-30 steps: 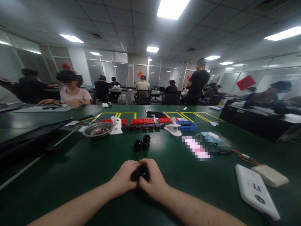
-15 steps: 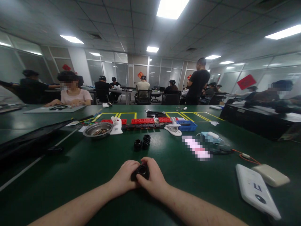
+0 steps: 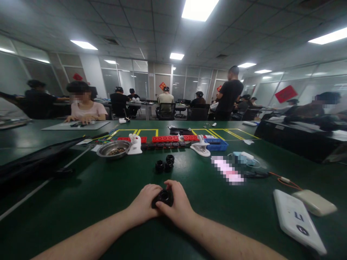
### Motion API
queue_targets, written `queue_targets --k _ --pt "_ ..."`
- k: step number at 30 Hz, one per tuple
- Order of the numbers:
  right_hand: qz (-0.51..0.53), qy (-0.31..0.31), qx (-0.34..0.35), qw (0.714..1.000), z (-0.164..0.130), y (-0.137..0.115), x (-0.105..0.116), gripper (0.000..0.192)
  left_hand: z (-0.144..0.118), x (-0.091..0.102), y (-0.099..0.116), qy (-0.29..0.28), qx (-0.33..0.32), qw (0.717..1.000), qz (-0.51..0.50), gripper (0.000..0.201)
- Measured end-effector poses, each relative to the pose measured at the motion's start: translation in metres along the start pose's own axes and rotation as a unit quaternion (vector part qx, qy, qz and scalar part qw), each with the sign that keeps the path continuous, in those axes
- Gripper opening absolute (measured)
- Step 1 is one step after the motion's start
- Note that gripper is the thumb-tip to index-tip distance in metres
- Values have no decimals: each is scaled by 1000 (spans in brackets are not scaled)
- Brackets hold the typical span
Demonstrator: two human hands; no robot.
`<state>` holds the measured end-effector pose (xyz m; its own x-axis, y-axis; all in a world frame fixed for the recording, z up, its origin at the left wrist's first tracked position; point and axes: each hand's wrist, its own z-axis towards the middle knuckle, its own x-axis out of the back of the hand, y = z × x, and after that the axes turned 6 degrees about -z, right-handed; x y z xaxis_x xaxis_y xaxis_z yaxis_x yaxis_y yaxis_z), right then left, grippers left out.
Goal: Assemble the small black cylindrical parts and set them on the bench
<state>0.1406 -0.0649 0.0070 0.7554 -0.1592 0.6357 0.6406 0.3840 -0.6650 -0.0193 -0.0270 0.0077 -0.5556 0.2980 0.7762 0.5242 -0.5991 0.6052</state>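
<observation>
Between both my hands is a black ring-shaped part [image 3: 165, 196] with a round hole in its top, close to the green table. My left hand [image 3: 146, 200] is wrapped round its left side, fingers largely hidden behind it. My right hand [image 3: 177, 202] grips the right side, thumb across the front and fingers over the back. Farther out on the table sit 3 similar black round parts [image 3: 159, 165] in a tight cluster, apart from my hands. Their exact kind does not show.
Beyond the cluster are a metal bowl [image 3: 101, 151] of small pieces, a row of red blocks [image 3: 165, 139], white clamp stands [image 3: 200, 148] and a blue bin [image 3: 221, 145]. At right lie a white device [image 3: 294, 216] and a cream case [image 3: 316, 202]. A person [image 3: 86, 104] sits across the table.
My hands keep their grip on the black part, with the right thumb shifted slightly left. Across the table, the seated person's hands and the board before them have moved right.
</observation>
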Motion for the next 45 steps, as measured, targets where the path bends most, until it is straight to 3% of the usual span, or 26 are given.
queue_targets --k 2,6,15,18,23,30,36,40,45 --pt "11 -16 17 1000 0 0 2 47 -1 0 -1 -1 6 1000 -9 39" --pt "41 -57 67 995 -2 2 6 59 -1 0 -2 5 11 1000 -11 43" --pt "-1 2 3 1000 0 0 1 53 -1 3 6 0 15 1000 -11 33" --pt "9 -13 20 1000 0 2 1 46 -1 4 8 -6 22 1000 -13 36" --pt "39 -46 65 996 -4 5 3 58 -1 2 5 3 8 1000 -1 41" --pt "14 1 27 1000 -1 2 0 62 0 0 2 8 -10 1000 9 31" --pt "9 -11 31 999 -1 2 0 46 -1 2 4 -3 19 1000 -7 44" --pt "40 -44 78 995 -4 2 5 57 -1 4 8 1 23 1000 -5 43" --pt "27 -22 34 999 -2 1 4 62 -1 4 9 -8 21 1000 -4 32"
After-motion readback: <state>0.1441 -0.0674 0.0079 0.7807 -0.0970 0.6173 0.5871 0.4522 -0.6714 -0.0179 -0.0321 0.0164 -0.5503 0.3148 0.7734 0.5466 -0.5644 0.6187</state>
